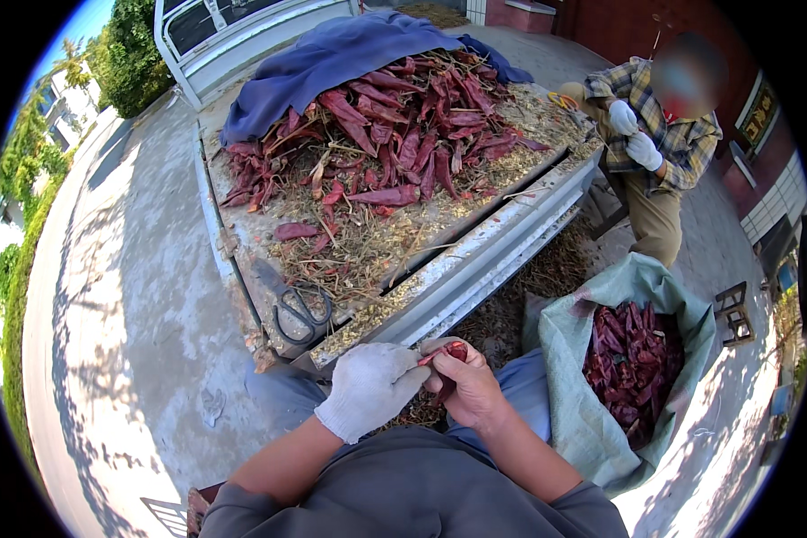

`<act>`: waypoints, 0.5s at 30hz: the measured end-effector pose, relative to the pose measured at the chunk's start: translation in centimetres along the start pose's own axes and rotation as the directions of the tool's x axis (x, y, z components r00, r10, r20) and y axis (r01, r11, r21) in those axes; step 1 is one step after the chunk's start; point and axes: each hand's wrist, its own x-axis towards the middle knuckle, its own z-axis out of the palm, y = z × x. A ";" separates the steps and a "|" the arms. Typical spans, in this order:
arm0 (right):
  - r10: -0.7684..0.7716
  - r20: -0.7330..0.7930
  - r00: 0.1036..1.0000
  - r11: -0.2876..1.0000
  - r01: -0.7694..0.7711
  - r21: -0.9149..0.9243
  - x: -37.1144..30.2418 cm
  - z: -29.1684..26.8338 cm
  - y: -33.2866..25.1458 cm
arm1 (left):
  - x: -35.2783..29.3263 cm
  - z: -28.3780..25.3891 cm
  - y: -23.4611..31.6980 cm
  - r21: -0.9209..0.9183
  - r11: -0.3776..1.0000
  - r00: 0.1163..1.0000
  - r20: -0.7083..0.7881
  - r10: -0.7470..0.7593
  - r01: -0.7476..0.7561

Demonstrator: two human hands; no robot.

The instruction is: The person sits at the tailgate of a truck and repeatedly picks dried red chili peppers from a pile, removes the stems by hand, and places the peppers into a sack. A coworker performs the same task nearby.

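In front of my body, both hands meet on one dried red chili pepper (455,351). My left hand (370,387), in a white knitted glove, pinches one end of it between thumb and fingers. Bare, my right hand (472,391) grips the pepper's body, and its fingers cover part of it. Just beyond them, a pair of dark-handled scissors (301,316) lies on the near left corner of the truck bed (475,278). Farther back on the bed rises a large heap of dried red chilies (403,148), partly covered by a blue cloth (332,63).
To my right stands an open pale green sack (569,359) holding many dark red chilies (632,359). Stems and yellowish bits litter the bed. A co-worker (659,134) in a plaid shirt and white gloves sits at the far right, near orange-handled scissors (563,100).
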 end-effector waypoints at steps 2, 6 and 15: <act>-0.047 0.018 0.999 0.997 0.046 0.066 0.0 -0.3 -0.3 | -0.3 0.1 -0.3 0.013 1.000 1.000 0.029 0.007 -0.008; -0.210 -0.083 0.974 0.976 0.214 0.046 -0.8 -1.0 -3.2 | -0.9 -1.1 -0.4 0.124 0.992 0.980 0.198 -0.004 -0.021; -0.848 0.034 0.528 -0.122 -0.133 -0.984 -10.0 -15.1 -17.1 | 5.1 -10.2 -12.4 0.449 0.874 0.895 -0.445 0.040 0.185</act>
